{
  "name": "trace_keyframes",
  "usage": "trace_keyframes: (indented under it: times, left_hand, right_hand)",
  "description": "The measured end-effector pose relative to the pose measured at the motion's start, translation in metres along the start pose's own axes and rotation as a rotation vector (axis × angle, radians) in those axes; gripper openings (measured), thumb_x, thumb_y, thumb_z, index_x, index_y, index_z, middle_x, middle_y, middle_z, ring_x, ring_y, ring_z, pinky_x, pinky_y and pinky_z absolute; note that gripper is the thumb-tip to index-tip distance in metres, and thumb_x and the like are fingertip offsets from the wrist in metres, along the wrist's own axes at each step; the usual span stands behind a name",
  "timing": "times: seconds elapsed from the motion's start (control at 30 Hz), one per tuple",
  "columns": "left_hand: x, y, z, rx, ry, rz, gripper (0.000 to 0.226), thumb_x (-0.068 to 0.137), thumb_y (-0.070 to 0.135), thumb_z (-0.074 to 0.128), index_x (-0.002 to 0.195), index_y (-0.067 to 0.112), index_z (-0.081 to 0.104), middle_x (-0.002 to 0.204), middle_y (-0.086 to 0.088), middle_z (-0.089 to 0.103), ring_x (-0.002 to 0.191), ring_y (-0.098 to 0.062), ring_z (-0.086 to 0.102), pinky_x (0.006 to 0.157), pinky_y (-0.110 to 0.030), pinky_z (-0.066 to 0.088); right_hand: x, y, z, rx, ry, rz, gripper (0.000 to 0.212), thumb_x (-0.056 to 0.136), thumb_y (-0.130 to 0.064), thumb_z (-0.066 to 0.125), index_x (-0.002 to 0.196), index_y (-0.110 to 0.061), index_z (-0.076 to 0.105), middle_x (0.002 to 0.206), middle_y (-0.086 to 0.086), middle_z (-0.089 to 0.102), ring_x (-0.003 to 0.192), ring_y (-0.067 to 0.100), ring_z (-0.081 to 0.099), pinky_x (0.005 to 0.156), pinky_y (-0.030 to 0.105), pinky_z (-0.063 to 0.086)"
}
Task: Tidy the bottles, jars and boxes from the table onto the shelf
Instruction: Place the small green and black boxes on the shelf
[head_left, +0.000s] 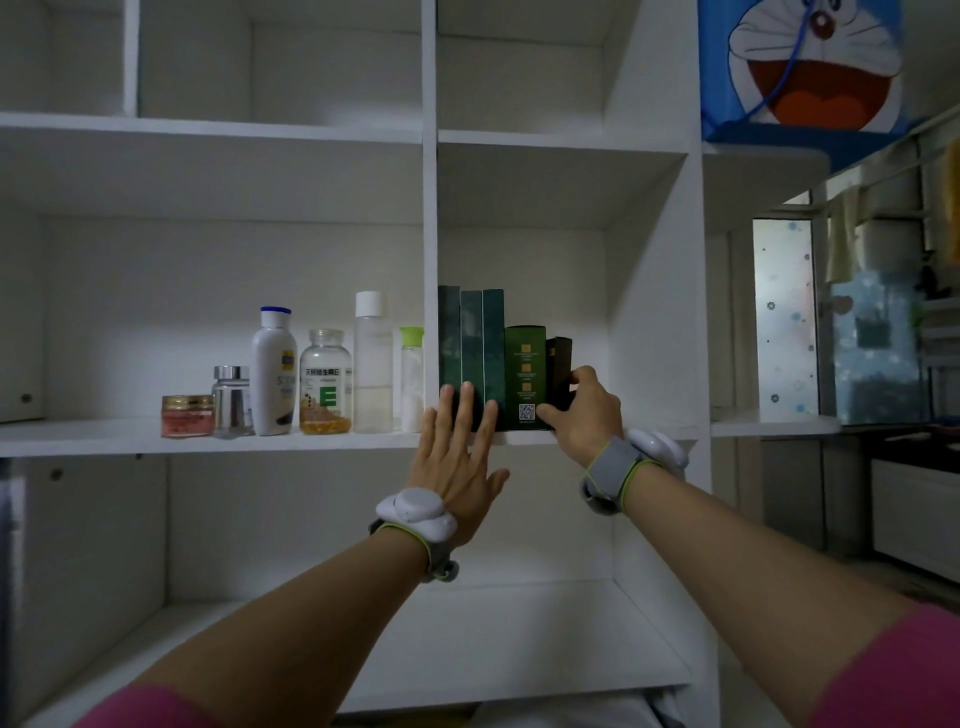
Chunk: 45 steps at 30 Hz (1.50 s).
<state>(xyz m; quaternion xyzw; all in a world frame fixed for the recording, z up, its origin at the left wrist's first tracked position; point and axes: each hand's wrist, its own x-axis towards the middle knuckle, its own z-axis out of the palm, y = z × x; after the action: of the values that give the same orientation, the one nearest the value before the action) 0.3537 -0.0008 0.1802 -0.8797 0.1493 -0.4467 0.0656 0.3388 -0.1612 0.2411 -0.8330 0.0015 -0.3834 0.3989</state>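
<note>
Six containers: lined along the left compartment of the white shelf (208, 441), all upright, in one row.
Jars: one squat pink jar (187, 415) with a gold lid at the row's left end.
Bottles: five, namely a small clear bottle with a silver cap (231, 400), a white lotion bottle with a blue cap (274, 371), a clear vitamin E bottle (325, 382), a tall clear bottle with a white cap (373, 364) and a slim bottle with a green cap (412, 379).
Contents: yellow capsules lie in the bottom of the vitamin E bottle; the tall clear bottle holds pale liquid in its lower part; something white fills the lower part of the green-capped bottle.
Boxes: five in the right compartment, standing side by side, namely three tall dark green boxes (480, 343), one shorter green box with a QR code (525, 374) and one short dark box (560, 364) at the right end.
Left hand (457, 462): flat and wide open, fingers spread, fingertips pressed on the lower fronts of the tall green boxes; it grips nothing.
Right hand (584, 410): curled around the short dark box, thumb across the foot of the QR-code box, fingers on the dark box's right side.
Wrists: two, each with a grey band and a white device.
Sleeves: two, pink.
</note>
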Motion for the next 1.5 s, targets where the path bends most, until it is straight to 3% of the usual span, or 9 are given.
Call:
trace_keyframes:
  times: [0.23,0.43,0.57,0.73,0.87,1.1,1.23,1.5]
  left_hand:
    - [0.066,-0.02,-0.05,-0.031,0.086,-0.055,0.074,0.098,0.053,0.021,0.151,0.014,-0.013,0.158,-0.013,-0.019,0.144,-0.03,-0.021,0.115,-0.043,-0.009]
    - [0.113,-0.03,-0.08,-0.013,0.069,-0.095,0.073,0.097,0.053,0.025,0.152,0.013,-0.001,0.16,-0.016,0.004,0.147,-0.031,-0.01,0.119,-0.047,0.004]
    - [0.12,-0.033,-0.084,-0.014,0.089,-0.106,0.071,0.097,0.05,0.031,0.15,0.008,0.01,0.152,-0.018,0.028,0.147,-0.03,0.006,0.116,-0.045,0.014]
    - [0.11,-0.037,-0.079,0.086,0.168,-0.042,0.059,0.096,0.041,0.039,0.141,0.004,0.029,0.139,-0.015,0.041,0.134,-0.03,0.027,0.107,-0.041,0.024]
    - [0.111,-0.038,-0.079,0.057,0.136,-0.038,0.059,0.096,0.039,0.039,0.143,0.005,0.025,0.142,-0.015,0.039,0.136,-0.031,0.025,0.109,-0.043,0.024]
    - [0.102,-0.037,-0.077,-0.08,0.056,-0.068,0.063,0.098,0.022,0.037,0.151,0.013,0.006,0.159,-0.016,0.008,0.147,-0.032,-0.003,0.118,-0.048,0.01]
    - [0.084,-0.036,-0.082,-0.132,-0.001,-0.1,0.062,0.099,0.017,0.032,0.153,0.016,0.0,0.16,-0.013,-0.004,0.147,-0.031,-0.01,0.118,-0.048,0.005]
    - [0.04,-0.041,-0.103,-0.206,-0.005,-0.11,0.06,0.095,0.015,0.04,0.149,0.013,0.014,0.152,-0.014,0.023,0.145,-0.035,0.01,0.11,-0.049,0.028]
  right_hand:
    - [0.003,0.001,0.002,0.012,-0.014,0.0,0.047,0.087,-0.022,0.069,0.126,-0.011,0.046,0.114,0.014,0.063,0.102,0.032,0.059,0.084,0.035,0.048]
    - [0.006,-0.001,0.006,0.006,-0.013,0.004,0.049,0.089,-0.027,0.066,0.129,-0.012,0.044,0.115,0.014,0.063,0.105,0.034,0.058,0.086,0.039,0.05]
    - [0.007,0.0,0.009,-0.002,-0.008,0.005,0.048,0.09,-0.029,0.064,0.129,-0.012,0.043,0.116,0.014,0.063,0.105,0.034,0.058,0.085,0.038,0.05]
    - [0.007,0.0,0.012,-0.011,-0.003,0.008,0.048,0.092,-0.028,0.062,0.132,-0.011,0.042,0.118,0.014,0.062,0.107,0.035,0.057,0.084,0.037,0.048]
    - [0.003,-0.003,0.008,-0.015,-0.022,0.008,0.053,0.092,-0.028,0.062,0.136,-0.009,0.039,0.122,0.016,0.061,0.113,0.035,0.055,0.088,0.039,0.048]
    - [-0.007,-0.015,-0.006,-0.046,-0.064,0.029,0.058,0.092,-0.029,0.062,0.137,-0.004,0.034,0.127,0.018,0.055,0.119,0.036,0.049,0.096,0.041,0.044]
    - [-0.013,-0.025,-0.016,-0.048,-0.055,0.036,0.059,0.092,-0.028,0.061,0.137,-0.004,0.032,0.129,0.02,0.053,0.121,0.036,0.048,0.096,0.041,0.042]
    - [-0.04,-0.05,-0.038,-0.026,-0.045,0.03,0.058,0.092,-0.026,0.062,0.137,-0.005,0.032,0.135,0.019,0.044,0.124,0.035,0.043,0.097,0.038,0.038]
